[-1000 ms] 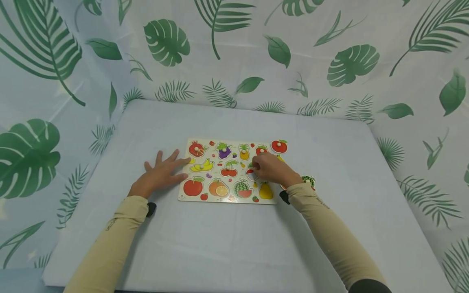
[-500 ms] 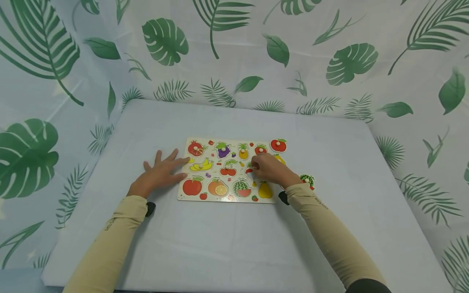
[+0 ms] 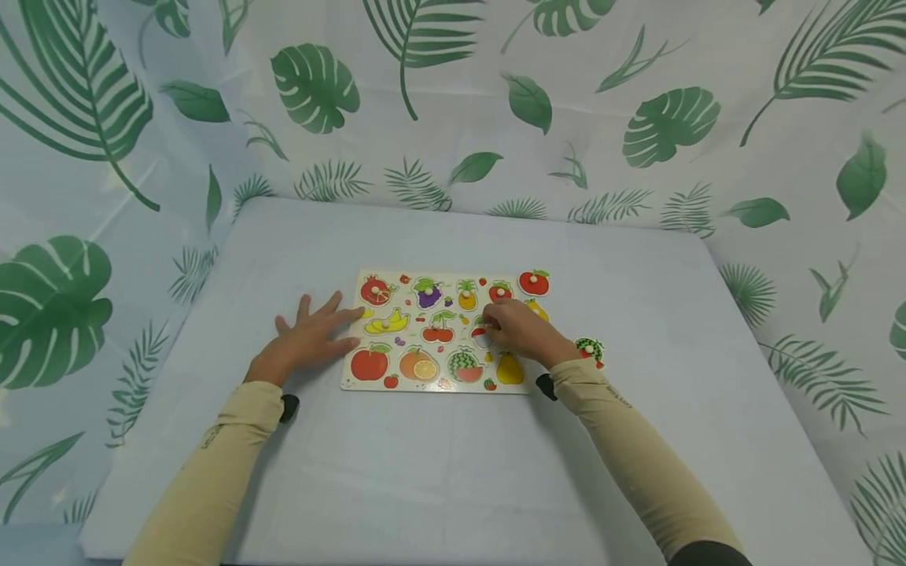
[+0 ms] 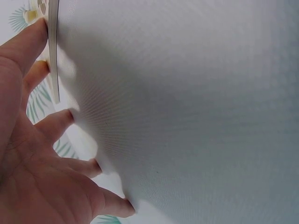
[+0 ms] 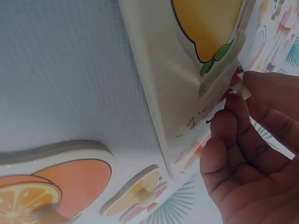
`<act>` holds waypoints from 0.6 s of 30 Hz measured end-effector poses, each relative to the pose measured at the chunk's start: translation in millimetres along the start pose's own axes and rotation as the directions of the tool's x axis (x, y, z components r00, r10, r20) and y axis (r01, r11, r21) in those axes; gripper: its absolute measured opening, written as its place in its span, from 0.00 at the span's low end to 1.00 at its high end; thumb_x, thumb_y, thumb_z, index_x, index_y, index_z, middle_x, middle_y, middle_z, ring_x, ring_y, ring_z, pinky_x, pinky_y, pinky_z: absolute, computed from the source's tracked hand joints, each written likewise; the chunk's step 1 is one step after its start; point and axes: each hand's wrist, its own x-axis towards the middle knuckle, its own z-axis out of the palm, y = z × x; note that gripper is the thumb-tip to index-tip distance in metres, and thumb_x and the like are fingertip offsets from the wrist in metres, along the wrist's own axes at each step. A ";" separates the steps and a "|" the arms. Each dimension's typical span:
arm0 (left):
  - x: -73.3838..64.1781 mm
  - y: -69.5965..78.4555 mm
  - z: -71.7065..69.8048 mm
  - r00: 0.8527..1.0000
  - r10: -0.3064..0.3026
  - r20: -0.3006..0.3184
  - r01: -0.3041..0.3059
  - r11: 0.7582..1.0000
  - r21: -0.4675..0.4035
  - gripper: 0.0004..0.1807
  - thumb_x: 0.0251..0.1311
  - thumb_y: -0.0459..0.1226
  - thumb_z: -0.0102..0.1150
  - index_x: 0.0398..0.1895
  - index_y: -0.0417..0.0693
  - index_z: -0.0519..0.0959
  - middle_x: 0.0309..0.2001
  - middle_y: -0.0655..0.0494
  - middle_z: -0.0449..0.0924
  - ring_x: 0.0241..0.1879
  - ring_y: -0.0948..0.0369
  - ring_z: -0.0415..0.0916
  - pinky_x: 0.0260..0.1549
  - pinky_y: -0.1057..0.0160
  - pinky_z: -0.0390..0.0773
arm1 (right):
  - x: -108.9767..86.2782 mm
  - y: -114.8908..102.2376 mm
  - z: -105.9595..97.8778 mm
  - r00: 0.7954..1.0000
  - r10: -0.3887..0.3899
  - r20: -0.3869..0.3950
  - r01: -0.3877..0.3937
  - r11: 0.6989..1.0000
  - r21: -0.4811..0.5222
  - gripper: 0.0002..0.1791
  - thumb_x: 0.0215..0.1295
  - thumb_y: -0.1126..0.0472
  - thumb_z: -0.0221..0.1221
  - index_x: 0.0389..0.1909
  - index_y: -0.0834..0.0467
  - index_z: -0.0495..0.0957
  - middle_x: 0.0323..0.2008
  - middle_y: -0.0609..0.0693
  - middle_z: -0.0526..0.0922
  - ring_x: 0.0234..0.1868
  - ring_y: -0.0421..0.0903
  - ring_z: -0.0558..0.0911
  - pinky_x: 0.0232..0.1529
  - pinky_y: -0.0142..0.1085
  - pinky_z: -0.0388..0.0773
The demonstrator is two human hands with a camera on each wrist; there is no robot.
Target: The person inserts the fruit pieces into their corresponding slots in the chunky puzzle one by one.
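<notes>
A wooden fruit puzzle board (image 3: 418,380) lies on the white table. My left hand (image 3: 306,339) is at its left end with fingers spread. Thumb and index finger touch the board's edge, while the other fingertips rest on the tablecloth. Over the right part of the board, my right hand (image 3: 522,328) pinches the small wooden knob (image 5: 241,88) of a puzzle piece (image 3: 481,336) between thumb and index finger. Red and white show on that piece; my fingers cover much of it. Near it sit a cherry piece (image 3: 438,330) and a yellow pear (image 3: 509,368).
Right of the board lie loose knobbed pieces: a red apple or tomato piece (image 3: 534,283), a yellow piece (image 3: 536,309) and a watermelon piece (image 3: 590,350). An orange piece (image 5: 88,172) lies below my right wrist. Leaf-printed cloth (image 3: 425,86) hangs behind the table.
The head view has shifted slightly. Both hands keep their places on the board, the right still pinching the same knob.
</notes>
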 end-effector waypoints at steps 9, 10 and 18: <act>-1.4 -0.9 -0.1 1.000 0.011 -0.004 -0.011 1.000 -0.008 0.39 0.75 0.52 0.62 0.85 0.58 0.62 0.87 0.40 0.38 0.80 0.27 0.20 0.66 0.15 0.26 | -5.2 1.5 -4.7 1.000 0.007 -0.007 -0.007 1.000 0.007 0.08 0.74 0.65 0.64 0.47 0.64 0.86 0.40 0.53 0.86 0.41 0.50 0.80 0.48 0.43 0.83; -1.4 -1.4 0.0 1.000 0.014 -0.005 -0.014 1.000 -0.008 0.39 0.75 0.52 0.62 0.85 0.58 0.62 0.87 0.39 0.38 0.80 0.26 0.20 0.66 0.15 0.26 | -6.3 1.7 -6.2 1.000 0.018 -0.008 -0.018 1.000 0.006 0.09 0.74 0.64 0.65 0.48 0.64 0.86 0.41 0.54 0.86 0.42 0.51 0.81 0.49 0.44 0.83; 0.7 -1.6 2.0 1.000 0.016 -0.009 -0.016 1.000 -0.016 0.39 0.75 0.51 0.62 0.85 0.57 0.62 0.87 0.39 0.38 0.80 0.26 0.20 0.65 0.15 0.26 | -17.0 13.0 -22.8 0.998 0.023 -0.054 -0.024 1.000 -0.016 0.13 0.72 0.66 0.67 0.53 0.68 0.85 0.45 0.59 0.87 0.45 0.55 0.85 0.50 0.47 0.86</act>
